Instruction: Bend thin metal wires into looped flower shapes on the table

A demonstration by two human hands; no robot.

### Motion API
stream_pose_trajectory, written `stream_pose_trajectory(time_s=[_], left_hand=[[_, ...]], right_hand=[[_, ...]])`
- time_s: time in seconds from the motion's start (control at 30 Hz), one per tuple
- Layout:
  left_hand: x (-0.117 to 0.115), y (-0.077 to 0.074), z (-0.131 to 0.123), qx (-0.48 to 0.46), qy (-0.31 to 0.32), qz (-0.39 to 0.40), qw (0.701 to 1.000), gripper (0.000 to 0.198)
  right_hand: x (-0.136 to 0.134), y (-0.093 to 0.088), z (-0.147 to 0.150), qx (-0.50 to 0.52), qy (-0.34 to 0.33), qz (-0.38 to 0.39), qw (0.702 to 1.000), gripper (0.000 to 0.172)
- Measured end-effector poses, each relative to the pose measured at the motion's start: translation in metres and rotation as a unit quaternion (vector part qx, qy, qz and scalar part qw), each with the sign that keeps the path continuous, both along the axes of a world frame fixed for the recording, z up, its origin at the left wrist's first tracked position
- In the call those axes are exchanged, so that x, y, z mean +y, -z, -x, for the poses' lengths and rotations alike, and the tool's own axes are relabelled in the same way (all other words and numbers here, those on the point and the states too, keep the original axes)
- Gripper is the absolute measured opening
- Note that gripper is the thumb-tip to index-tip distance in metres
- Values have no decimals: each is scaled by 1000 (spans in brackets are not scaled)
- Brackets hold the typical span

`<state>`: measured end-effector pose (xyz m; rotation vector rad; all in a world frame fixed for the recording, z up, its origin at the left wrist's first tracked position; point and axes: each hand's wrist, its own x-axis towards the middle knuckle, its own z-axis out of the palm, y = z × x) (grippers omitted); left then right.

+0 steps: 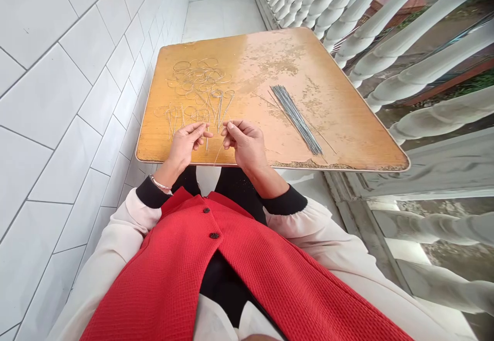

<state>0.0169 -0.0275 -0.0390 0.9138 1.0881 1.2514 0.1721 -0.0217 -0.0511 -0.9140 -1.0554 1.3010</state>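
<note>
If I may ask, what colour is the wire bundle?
The wire bundle is grey, seen in the head view.

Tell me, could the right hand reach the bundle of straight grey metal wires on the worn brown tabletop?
Probably yes: the bundle lies close to the right hand, and nothing bulky stands between them. That hand appears to pinch a thin pale wire, though, which might hamper grasping.

We hold a thin wire (218,155) slanting toward the near side; our looped silvery wires (198,77) lie overlapping at left, our straight grey wires (296,120) bundled diagonally at right.
</note>
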Motion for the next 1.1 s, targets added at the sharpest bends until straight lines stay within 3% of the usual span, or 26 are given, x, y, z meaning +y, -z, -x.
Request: stream_pose_trajectory(time_s=[0.23, 0.37, 0.43, 0.6, 0.67, 0.9, 1.1], left_hand=[[8, -9, 32, 179, 14, -94, 979, 7], [9, -8, 48, 271, 40, -183, 944, 20], [9, -7, 57, 335, 50, -258, 905, 28], [9, -12, 71, 477, 131, -434, 753, 29], [10, -14, 73, 496, 156, -455, 724, 29], [12, -23, 76, 508, 217, -453, 699, 27], [18, -22, 78, 515, 222, -485, 671, 20]], right_hand=[[1, 0, -8, -40, -30, 10, 999, 23], [2, 0, -8, -32, -50, 12, 998, 21], [2, -1, -9, -25, -60, 23, 998, 20], [2, -4, -10, -31, -78, 52, 995, 16], [2, -6, -10, -26, -88, 56, 994, 16], [3, -7, -13, -17, -106, 65, 992, 17], [-1, -3, -14, 0, -120, 77, 990, 15]])
